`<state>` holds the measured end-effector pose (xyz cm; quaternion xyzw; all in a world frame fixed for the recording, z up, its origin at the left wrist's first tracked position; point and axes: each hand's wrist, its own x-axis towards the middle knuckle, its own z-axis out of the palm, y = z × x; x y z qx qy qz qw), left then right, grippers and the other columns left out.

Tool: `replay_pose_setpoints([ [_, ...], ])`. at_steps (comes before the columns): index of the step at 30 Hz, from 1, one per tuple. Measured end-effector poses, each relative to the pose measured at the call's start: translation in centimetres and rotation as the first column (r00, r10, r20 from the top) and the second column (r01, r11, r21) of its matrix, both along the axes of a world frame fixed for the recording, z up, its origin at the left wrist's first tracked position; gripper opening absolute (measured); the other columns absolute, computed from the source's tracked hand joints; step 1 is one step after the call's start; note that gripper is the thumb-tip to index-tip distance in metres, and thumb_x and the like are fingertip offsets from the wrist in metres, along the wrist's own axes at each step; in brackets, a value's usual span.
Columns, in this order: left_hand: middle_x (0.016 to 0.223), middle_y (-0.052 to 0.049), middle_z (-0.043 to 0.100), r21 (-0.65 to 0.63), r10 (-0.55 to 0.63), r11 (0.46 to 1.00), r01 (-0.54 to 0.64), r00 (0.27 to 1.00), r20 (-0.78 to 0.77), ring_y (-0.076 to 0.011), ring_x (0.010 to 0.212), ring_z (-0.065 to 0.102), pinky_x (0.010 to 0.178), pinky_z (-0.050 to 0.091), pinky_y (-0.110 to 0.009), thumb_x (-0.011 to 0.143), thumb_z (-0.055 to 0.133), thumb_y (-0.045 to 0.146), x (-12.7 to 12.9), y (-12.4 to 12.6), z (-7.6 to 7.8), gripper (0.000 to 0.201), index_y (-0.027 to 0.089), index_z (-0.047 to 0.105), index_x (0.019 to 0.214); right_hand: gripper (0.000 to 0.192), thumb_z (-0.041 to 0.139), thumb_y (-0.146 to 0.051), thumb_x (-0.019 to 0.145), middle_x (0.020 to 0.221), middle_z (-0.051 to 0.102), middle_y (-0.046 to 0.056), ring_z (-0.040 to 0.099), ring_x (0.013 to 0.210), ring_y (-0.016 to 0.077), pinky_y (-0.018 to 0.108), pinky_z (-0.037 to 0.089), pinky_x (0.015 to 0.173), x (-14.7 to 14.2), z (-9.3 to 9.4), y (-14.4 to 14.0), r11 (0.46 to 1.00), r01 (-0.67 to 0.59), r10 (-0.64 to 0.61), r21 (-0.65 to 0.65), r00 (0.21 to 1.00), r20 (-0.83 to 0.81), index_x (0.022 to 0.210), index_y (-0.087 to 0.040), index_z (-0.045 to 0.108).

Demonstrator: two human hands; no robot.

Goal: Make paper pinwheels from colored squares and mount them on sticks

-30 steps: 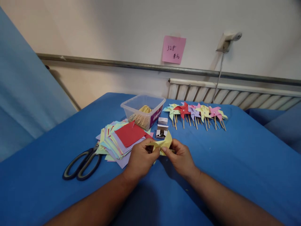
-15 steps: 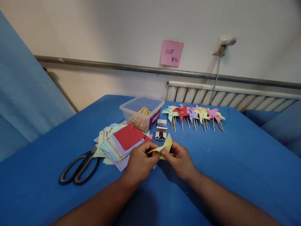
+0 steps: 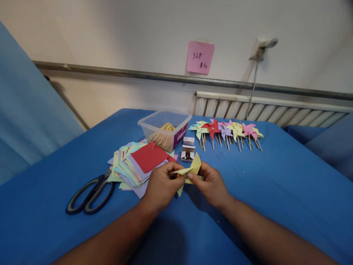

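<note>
Both hands pinched on a half-folded yellow paper pinwheel (image 3: 189, 171): left hand (image 3: 161, 186) and right hand (image 3: 211, 184), held just above the blue table (image 3: 275, 191). Finished pinwheels (image 3: 226, 132) lined up far right. Thick stack of paper squares (image 3: 138, 163) left uncut, scissors (image 3: 89, 189) beside it, stick box (image 3: 164, 129) beyond.

Yellow folded paper (image 3: 190, 170) between left hand (image 3: 161, 186) and right hand (image 3: 211, 184), above blue table (image 3: 275, 191).

You have: scissors (image 3: 89, 191) ×1 | plastic tub (image 3: 164, 127) ×1 | pink note (image 3: 200, 57) ×1 | small boxes (image 3: 188, 150) ×2 | paper stack (image 3: 138, 163) ×1
</note>
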<state>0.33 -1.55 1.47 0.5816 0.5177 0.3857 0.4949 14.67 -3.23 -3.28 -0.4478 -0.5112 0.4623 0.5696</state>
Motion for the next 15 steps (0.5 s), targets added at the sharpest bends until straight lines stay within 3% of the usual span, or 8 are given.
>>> replay_pose_setpoints([
  [4, 0.063, 0.000, 0.063, 0.000, -0.023, 1.000, 0.023, 0.999, 0.035, -0.0128, 0.055, 0.056, 0.049, 0.042, -0.022, 0.065, 0.068, 0.027, -0.09, 0.20, 0.02, 0.014, 0.016, 0.066, 0.073, 0.021, 0.069, -0.031, 0.074, 0.084, 0.069, 0.003, 0.062, 0.075, 0.0166, 0.033, 0.049, 0.072, 0.09, 0.02, 0.13, 1.000, -0.019, 0.019, -0.002, 0.999, -0.050, 0.091, -0.019, 0.066],
  [15, 0.068, -0.003, 0.067, 0.108, -0.006, 0.994, 0.014, 0.997, -0.077, -0.0166, 0.063, 0.061, 0.056, 0.044, -0.025, 0.071, 0.066, 0.031, -0.40, -0.11, 0.23, 0.017, 0.016, 0.070, 0.076, 0.017, 0.068, -0.029, 0.074, 0.081, 0.068, 0.003, 0.061, 0.073, 0.0157, 0.031, 0.049, 0.070, -0.04, 0.78, -0.30, 1.000, -0.005, 0.005, 0.007, 0.999, -0.050, 0.088, -0.018, 0.065],
])
